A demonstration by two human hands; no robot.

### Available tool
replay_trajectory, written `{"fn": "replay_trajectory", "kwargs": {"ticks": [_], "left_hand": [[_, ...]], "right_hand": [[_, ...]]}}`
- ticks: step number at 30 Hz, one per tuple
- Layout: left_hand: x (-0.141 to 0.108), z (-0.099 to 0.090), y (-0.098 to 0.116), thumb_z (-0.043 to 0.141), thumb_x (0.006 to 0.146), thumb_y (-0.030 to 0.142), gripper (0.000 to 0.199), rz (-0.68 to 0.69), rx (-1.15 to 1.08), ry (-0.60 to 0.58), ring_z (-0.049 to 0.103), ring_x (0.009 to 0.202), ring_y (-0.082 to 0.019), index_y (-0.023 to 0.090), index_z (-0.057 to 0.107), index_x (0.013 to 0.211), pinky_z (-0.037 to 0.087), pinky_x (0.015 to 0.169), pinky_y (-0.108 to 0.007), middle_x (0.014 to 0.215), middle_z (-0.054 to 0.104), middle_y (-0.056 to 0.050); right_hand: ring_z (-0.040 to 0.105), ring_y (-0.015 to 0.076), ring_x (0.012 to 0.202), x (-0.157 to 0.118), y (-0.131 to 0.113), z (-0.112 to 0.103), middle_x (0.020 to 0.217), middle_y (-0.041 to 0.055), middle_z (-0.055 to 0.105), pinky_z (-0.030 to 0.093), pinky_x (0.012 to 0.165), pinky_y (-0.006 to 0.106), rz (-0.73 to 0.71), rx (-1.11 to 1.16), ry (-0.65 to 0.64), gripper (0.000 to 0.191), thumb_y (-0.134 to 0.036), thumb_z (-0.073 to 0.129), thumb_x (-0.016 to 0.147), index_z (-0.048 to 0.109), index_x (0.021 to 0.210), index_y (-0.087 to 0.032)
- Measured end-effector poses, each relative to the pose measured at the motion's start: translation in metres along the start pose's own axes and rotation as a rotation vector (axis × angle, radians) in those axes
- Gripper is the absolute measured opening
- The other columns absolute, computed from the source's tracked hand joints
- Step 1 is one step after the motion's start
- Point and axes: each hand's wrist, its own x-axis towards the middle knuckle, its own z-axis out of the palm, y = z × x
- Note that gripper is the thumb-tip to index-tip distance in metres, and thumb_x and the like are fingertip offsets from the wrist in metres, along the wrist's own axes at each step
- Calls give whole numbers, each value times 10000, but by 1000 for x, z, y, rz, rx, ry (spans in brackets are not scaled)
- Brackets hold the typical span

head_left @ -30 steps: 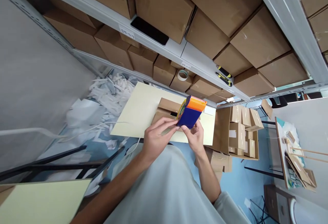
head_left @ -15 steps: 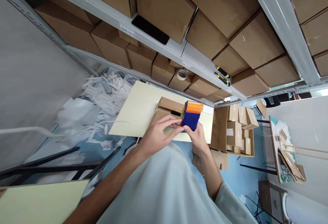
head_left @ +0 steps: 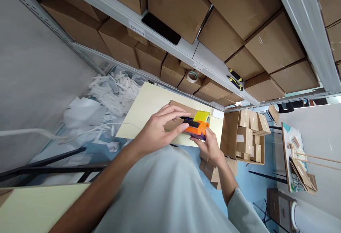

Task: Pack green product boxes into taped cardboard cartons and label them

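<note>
My right hand [head_left: 210, 144] is closed around a tape dispenser [head_left: 196, 129], orange and dark blue, with a roll of yellow tape [head_left: 203, 117] on its far side. The dispenser's black end faces left, towards my left hand [head_left: 162, 124]. That hand has its fingers stretched out and its thumb apart. Its thumb tip appears to touch the dispenser's left end, and the fingertips reach just above it. A flat brown cardboard box [head_left: 177, 107] lies under my hands on the pale yellow tabletop [head_left: 135, 110], partly hidden by them.
Shelves of cardboard boxes [head_left: 176, 5] rise in front, holding a black phone [head_left: 161, 28], yellow-black cutters [head_left: 235, 83] and a tape roll [head_left: 192, 76]. A large carton [head_left: 229, 133] of small boxes stands right. White scraps [head_left: 114, 91] and a white cable [head_left: 32, 132] are left.
The dispenser has been turned in my right hand, so the yellow tape and black end now show. My left hand's fingers have straightened and spread.
</note>
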Motion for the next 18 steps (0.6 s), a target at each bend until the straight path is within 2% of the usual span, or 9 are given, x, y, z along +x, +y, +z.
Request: {"fn": "replay_trajectory", "kwargs": {"ticks": [3, 6, 12, 18], "left_hand": [[2, -4, -1, 665, 1043, 369, 248, 15, 32, -2, 716, 1127, -230, 278, 822, 1213, 598, 1050, -390, 1157, 796, -52], [5, -10, -1, 679, 1032, 399, 255, 17, 64, -59, 718, 1100, -233, 290, 829, 1208, 595, 1069, -405, 1142, 794, -47], [9, -20, 2, 648, 1054, 411, 231, 45, 86, -192, 697, 1081, -244, 319, 851, 1113, 613, 991, -391, 1082, 800, -43], [7, -16, 5, 626, 1066, 390, 237, 53, 86, -215, 698, 1031, -239, 314, 850, 1041, 612, 925, -381, 1015, 800, -43]], "right_hand": [[750, 296, 996, 2, 1, -5, 1096, 118, 790, 620, 926, 435, -53, -71, -19, 238, -420, 745, 1051, 713, 1198, -235], [739, 300, 976, 3, 4, -10, 1065, 119, 789, 612, 922, 451, -111, -125, -43, 149, -359, 707, 1067, 698, 1155, -238], [735, 309, 1000, 7, 8, -20, 1064, 128, 787, 606, 942, 474, -250, -212, -73, 150, -284, 633, 1089, 658, 1226, -228], [734, 294, 976, 5, 6, -30, 1022, 111, 771, 605, 924, 458, -251, -244, -104, 89, -217, 606, 1082, 645, 1161, -233]]}}
